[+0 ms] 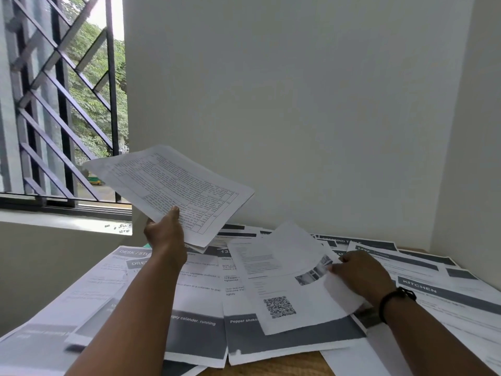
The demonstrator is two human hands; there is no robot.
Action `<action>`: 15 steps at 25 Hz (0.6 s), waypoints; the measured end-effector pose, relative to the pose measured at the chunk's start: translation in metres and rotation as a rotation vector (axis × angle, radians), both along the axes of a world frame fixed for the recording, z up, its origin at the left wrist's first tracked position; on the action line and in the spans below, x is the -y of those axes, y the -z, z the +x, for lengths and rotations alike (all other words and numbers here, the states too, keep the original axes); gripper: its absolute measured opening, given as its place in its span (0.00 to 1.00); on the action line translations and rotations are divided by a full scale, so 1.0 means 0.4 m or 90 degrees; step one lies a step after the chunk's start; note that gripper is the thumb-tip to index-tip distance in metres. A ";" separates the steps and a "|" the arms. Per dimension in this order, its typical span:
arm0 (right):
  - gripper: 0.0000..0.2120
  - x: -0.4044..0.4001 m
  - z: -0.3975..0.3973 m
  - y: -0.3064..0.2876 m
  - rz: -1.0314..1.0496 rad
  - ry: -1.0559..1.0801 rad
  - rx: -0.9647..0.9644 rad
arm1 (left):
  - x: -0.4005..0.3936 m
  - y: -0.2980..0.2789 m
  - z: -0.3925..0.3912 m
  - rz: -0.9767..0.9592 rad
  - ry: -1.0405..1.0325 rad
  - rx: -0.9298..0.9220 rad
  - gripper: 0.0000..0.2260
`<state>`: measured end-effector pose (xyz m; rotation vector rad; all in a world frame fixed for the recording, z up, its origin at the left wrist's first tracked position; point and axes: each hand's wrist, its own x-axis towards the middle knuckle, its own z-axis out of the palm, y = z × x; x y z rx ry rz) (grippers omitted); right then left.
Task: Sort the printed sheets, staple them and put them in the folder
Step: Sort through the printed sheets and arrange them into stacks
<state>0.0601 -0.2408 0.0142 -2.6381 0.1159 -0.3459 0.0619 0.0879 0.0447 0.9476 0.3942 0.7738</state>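
Observation:
My left hand (165, 232) holds a thin stack of printed sheets (173, 191) with tables up in the air above the desk, thumb on top near the lower edge. My right hand (357, 272) pinches the right edge of a sheet with a QR code (287, 289), whose top sheet curls upward. Both lie over several printed sheets with dark headers (195, 316) spread across the desk. No stapler is in view. A green corner (147, 245), perhaps a folder, peeks out under the sheets by my left hand.
A wooden desk (284, 366) shows at the front edge between the papers. White walls (298, 104) close the back and right side. A barred window (59, 104) with a sill stands at the left.

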 end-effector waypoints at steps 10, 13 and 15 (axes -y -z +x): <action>0.05 0.041 -0.012 -0.059 0.818 0.145 0.250 | 0.030 0.013 -0.009 0.113 0.194 -0.107 0.14; 0.05 0.015 -0.015 -0.042 0.755 0.085 0.087 | 0.058 0.017 -0.022 0.154 0.386 -0.183 0.13; 0.07 -0.019 -0.024 -0.028 0.635 0.035 0.026 | 0.082 0.016 -0.034 0.190 0.470 -0.208 0.11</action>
